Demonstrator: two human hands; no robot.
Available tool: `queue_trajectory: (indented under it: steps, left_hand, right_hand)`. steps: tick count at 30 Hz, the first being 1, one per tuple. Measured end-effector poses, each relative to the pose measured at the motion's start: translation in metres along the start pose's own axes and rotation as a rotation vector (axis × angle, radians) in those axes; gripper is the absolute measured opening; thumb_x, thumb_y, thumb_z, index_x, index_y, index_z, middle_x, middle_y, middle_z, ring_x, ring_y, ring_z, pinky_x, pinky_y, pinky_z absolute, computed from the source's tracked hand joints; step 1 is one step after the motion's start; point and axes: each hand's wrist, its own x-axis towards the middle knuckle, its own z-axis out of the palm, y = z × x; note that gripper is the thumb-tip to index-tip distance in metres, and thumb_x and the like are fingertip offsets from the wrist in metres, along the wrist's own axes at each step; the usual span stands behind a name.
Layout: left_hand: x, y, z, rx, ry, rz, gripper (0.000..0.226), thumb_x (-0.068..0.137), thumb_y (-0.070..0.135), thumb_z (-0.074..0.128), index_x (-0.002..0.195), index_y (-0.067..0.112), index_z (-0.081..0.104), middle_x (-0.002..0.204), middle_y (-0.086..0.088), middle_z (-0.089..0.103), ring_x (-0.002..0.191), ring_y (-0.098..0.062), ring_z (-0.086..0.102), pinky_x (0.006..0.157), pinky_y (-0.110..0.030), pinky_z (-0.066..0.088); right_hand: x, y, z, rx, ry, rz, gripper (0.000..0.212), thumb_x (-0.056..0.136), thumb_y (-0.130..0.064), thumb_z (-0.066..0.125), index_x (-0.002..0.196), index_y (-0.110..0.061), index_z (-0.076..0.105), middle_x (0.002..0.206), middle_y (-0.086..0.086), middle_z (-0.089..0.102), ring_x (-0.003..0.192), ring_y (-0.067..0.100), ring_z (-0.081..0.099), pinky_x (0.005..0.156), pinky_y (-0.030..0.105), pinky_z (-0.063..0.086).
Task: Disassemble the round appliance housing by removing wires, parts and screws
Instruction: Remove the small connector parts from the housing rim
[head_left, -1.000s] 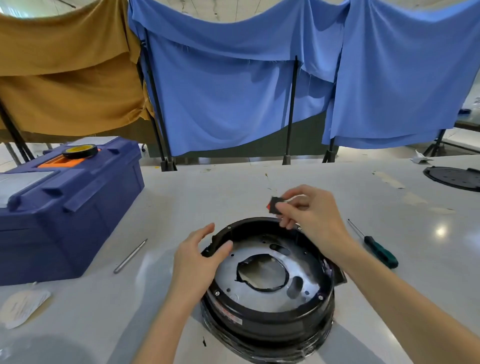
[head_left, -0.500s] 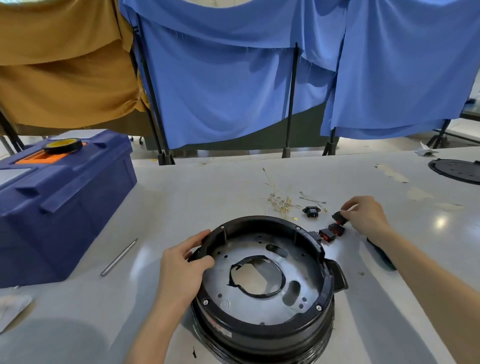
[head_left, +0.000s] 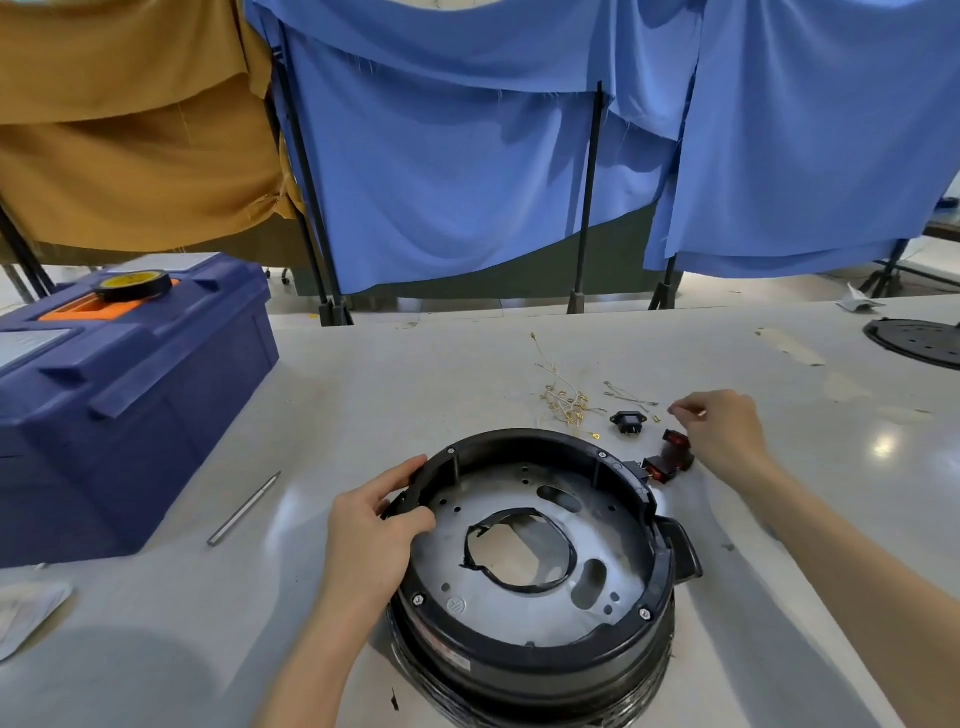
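Round appliance housing (head_left: 519, 660) sits open face up at the near edge of the table (head_left: 363, 395), between the two forearms; inside it a grey metal plate (head_left: 613, 530) with a ragged middle hole is bare of wiring. The left hand (head_left: 369, 540) grips the housing's left rim, thumb inside and fingers curled over the outer wall, which looks like a steadying hold. Screws (head_left: 417, 600) stand at points round the black ring, so the fasteners seem to be the work left.

The housing is round and has no long axis; what matters is that it lies toward the person and to the left of the right hand (head_left: 722, 431), which hovers beyond the far-right rim. That free hand is the nearer one to the right-side screws.

Its fingers are bent, and whether they pinch some small piece I cannot tell. Just beneath it lie two red rocker switches (head_left: 670, 460), close by the housing; beyond them a black socket (head_left: 628, 420) and a loose heap of wires (head_left: 563, 400) with gold terminals. A metal rod (head_left: 244, 509) lies well to the left, near a blue toolbox (head_left: 130, 405); blue cloth (head_left: 467, 182) hangs behind.
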Motion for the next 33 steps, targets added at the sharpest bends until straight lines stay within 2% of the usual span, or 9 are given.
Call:
queue_trajectory:
  steps: [3, 5, 7, 10, 17, 21, 26, 29, 33]
  left_hand:
    - [0.000, 0.000, -0.002, 0.020, -0.030, 0.002, 0.054, 0.073, -0.008, 0.068, 0.106, 0.035, 0.070, 0.101, 0.014, 0.073, 0.091, -0.008, 0.069, 0.083, -0.035, 0.057]
    - [-0.001, 0.002, -0.003, 0.073, -0.056, 0.042, 0.049, 0.077, 0.000, 0.071, 0.115, 0.032, 0.067, 0.110, 0.015, 0.069, 0.090, 0.005, 0.065, 0.080, -0.015, 0.052]
    - [-0.003, 0.005, -0.005, 0.178, -0.054, 0.111, 0.045, 0.082, 0.009, 0.071, 0.120, 0.030, 0.065, 0.119, 0.014, 0.065, 0.099, 0.010, 0.059, 0.077, 0.001, 0.040]
    - [-0.011, 0.012, -0.007, 0.303, -0.051, 0.206, 0.040, 0.085, 0.014, 0.068, 0.121, 0.032, 0.063, 0.131, 0.010, 0.059, 0.127, -0.003, 0.046, 0.101, -0.016, 0.034]
    - [-0.043, 0.028, -0.005, 0.347, -0.130, 0.377, 0.033, 0.084, 0.013, 0.070, 0.107, 0.036, 0.070, 0.121, 0.018, 0.058, 0.120, 0.007, 0.049, 0.102, -0.015, 0.034]
    - [-0.063, 0.041, 0.007, 0.389, -0.270, 0.477, 0.016, 0.078, 0.037, 0.074, 0.094, 0.033, 0.075, 0.095, 0.027, 0.068, 0.098, 0.012, 0.058, 0.087, -0.007, 0.039]
    - [-0.085, 0.043, 0.030, 0.657, -0.531, 0.508, 0.061, 0.056, 0.070, 0.071, 0.109, 0.040, 0.066, 0.097, 0.026, 0.060, 0.098, 0.022, 0.038, 0.080, -0.004, 0.030]
    - [-0.088, 0.040, 0.032, 0.801, -0.431, 0.547, 0.063, 0.069, 0.060, 0.071, 0.126, 0.042, 0.053, 0.109, 0.023, 0.058, 0.106, 0.003, 0.037, 0.079, -0.011, 0.026]
    - [-0.090, 0.037, 0.025, 0.847, -0.383, 0.574, 0.048, 0.074, 0.059, 0.066, 0.116, 0.034, 0.064, 0.097, 0.017, 0.061, 0.097, -0.006, 0.043, 0.076, -0.020, 0.024]
  right_hand:
    - [-0.031, -0.031, -0.008, 0.177, -0.062, -0.113, 0.016, 0.092, -0.019, 0.062, 0.095, -0.009, 0.075, 0.074, -0.001, 0.068, 0.072, 0.023, 0.060, 0.067, 0.031, 0.051]
    - [-0.056, -0.052, -0.013, 0.234, -0.192, -0.188, 0.017, 0.087, -0.034, 0.069, 0.088, -0.019, 0.076, 0.061, -0.013, 0.064, 0.055, 0.008, 0.054, 0.056, 0.019, 0.046]
    - [-0.075, -0.065, -0.016, 0.217, -0.293, -0.231, 0.018, 0.080, -0.045, 0.073, 0.085, -0.029, 0.075, 0.064, -0.014, 0.067, 0.056, 0.001, 0.058, 0.056, 0.012, 0.044]
    - [-0.086, -0.070, -0.015, 0.127, -0.338, -0.261, 0.021, 0.079, -0.037, 0.075, 0.099, -0.029, 0.074, 0.083, -0.012, 0.070, 0.072, -0.001, 0.064, 0.059, 0.007, 0.044]
    - [-0.095, -0.074, -0.007, -0.010, -0.159, -0.315, 0.019, 0.085, -0.016, 0.068, 0.102, -0.016, 0.076, 0.091, 0.000, 0.076, 0.083, 0.013, 0.066, 0.076, 0.023, 0.045]
    - [-0.103, -0.079, -0.004, -0.013, -0.107, -0.291, 0.013, 0.084, -0.013, 0.067, 0.088, -0.007, 0.077, 0.083, 0.011, 0.075, 0.086, 0.027, 0.069, 0.079, 0.039, 0.055]
    - [-0.111, -0.088, 0.006, -0.009, -0.104, -0.250, 0.014, 0.081, -0.016, 0.066, 0.086, -0.008, 0.076, 0.083, 0.010, 0.075, 0.086, 0.028, 0.068, 0.080, 0.039, 0.055]
    - [-0.108, -0.086, 0.004, 0.080, -0.131, -0.193, 0.014, 0.080, -0.020, 0.071, 0.092, -0.015, 0.077, 0.085, 0.003, 0.075, 0.085, 0.019, 0.069, 0.080, 0.036, 0.055]
    - [-0.102, -0.074, 0.000, 0.219, -0.190, -0.140, 0.028, 0.090, -0.024, 0.063, 0.077, -0.001, 0.071, 0.062, 0.011, 0.065, 0.054, 0.016, 0.057, 0.062, 0.040, 0.058]
